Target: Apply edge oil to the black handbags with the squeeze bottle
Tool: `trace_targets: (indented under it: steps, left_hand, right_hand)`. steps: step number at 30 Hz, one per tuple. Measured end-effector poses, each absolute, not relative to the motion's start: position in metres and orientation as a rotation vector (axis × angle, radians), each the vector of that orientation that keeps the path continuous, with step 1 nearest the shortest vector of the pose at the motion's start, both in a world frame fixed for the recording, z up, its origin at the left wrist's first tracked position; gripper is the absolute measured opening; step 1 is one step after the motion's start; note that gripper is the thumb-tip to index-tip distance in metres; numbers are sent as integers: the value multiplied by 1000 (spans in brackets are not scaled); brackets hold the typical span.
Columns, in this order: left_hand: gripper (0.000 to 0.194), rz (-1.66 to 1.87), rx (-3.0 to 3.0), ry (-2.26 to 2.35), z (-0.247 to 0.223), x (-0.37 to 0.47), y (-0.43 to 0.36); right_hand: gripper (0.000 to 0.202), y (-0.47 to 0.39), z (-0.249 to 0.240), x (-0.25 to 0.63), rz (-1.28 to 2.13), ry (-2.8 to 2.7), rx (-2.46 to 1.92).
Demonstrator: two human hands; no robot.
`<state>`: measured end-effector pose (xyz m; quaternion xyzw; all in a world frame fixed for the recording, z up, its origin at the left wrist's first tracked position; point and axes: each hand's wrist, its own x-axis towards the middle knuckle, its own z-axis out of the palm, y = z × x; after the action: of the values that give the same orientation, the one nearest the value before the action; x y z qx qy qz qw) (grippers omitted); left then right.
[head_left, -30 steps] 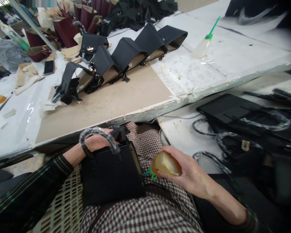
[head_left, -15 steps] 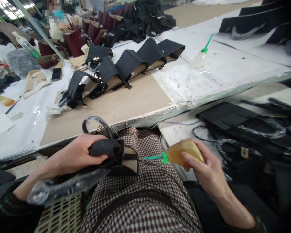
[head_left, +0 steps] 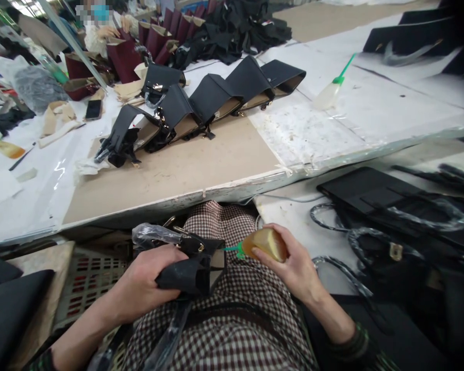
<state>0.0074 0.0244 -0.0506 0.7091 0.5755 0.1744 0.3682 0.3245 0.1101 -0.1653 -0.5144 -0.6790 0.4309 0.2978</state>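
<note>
Black and partly crumpled, the small handbag [head_left: 185, 275] with a clear-plastic-wrapped handle [head_left: 154, 234] sits over brown-and-white checked cloth [head_left: 251, 299], gripped by the left hand [head_left: 150, 278], while the right hand [head_left: 296, 265] clasps a rounded, translucent amber squeeze bottle [head_left: 265, 245], its thin green nozzle [head_left: 231, 249] pointing at the handbag's open end.

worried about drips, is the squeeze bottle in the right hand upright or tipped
Tipped: the amber squeeze bottle lies sideways in the right hand, its green nozzle pointing toward the black handbag rather than up.

The left hand [head_left: 150, 278] partly hides the black bag [head_left: 197, 273]; the left edge crops a dark panel [head_left: 17, 309].
</note>
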Motion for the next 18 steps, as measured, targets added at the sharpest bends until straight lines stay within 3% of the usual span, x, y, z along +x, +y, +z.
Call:
trace_targets:
  steps: [12,18]
  left_hand:
    - [17,530,2111,1364,-61,11,3]
    - [12,568,2107,1401,-56,14,6]
  right_hand:
    - [54,119,-162,322,1400,-1745,-1369]
    - [42,116,-161,332,1653,-1412,-1393]
